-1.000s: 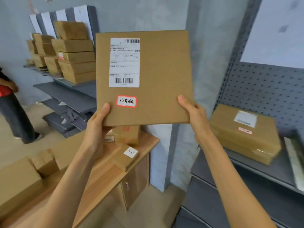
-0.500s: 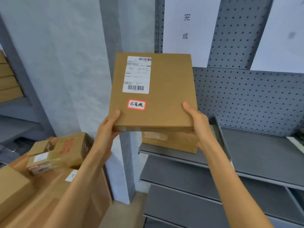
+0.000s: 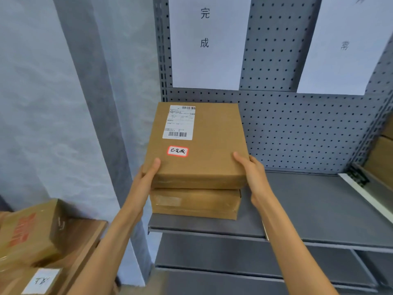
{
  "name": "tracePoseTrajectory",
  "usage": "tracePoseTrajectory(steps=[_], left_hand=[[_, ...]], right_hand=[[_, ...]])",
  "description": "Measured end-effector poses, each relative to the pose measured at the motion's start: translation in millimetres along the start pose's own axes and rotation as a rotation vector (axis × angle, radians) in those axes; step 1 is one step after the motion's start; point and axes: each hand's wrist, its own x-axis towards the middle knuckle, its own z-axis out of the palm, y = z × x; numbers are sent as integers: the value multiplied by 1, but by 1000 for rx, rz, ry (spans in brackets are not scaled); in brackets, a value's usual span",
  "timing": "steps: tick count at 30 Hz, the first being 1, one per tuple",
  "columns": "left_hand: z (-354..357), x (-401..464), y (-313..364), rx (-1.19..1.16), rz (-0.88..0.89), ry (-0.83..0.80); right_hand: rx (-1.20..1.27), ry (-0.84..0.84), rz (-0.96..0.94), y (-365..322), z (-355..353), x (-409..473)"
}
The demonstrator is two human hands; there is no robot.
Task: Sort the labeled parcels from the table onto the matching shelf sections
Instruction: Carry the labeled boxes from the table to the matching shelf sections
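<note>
Both hands grip a labelled parcel atop another on the grey pegboard shelf, beside a concrete pillar

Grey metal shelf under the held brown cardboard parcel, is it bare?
No, another brown cardboard parcel already lies on the grey metal shelf beneath it.

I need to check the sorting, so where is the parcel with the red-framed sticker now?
In the head view the parcel with the red-framed sticker is at the centre, gripped by the left hand and right hand, on or just above another parcel on the grey shelf.
</note>
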Motion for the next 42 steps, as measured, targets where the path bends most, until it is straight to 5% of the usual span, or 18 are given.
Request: tracePoseTrajectory(steps=[42], left_hand=[[12,10,-5,45,-102,171]], right_hand=[[-22,23,65,11,-1,6]])
